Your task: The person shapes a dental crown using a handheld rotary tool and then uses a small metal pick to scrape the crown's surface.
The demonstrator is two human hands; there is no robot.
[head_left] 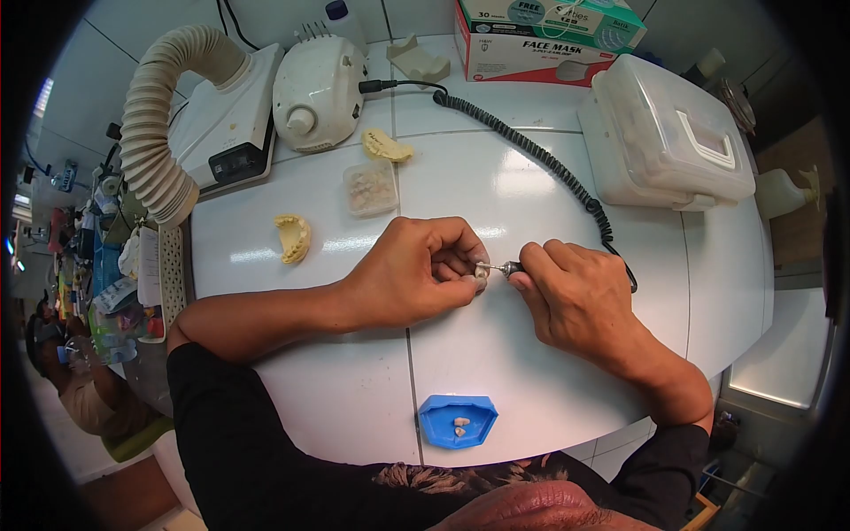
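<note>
Both hands meet: left hand (pixel 412 270) fingertips pinch tooth (pixel 480 276); right hand (pixel 580 296) handpiece (pixel 512 266) touching.

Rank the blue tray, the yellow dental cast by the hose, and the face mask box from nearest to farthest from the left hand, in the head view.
From the left hand:
1. Yellow dental cast, to its left.
2. Blue tray, at the near table edge.
3. Face mask box, at the far edge.

blue tray (pixel 458 422), yellow dental cast (pixel 294 238), white table (pixel 531 177), black coiled cord (pixel 531 150)
</note>
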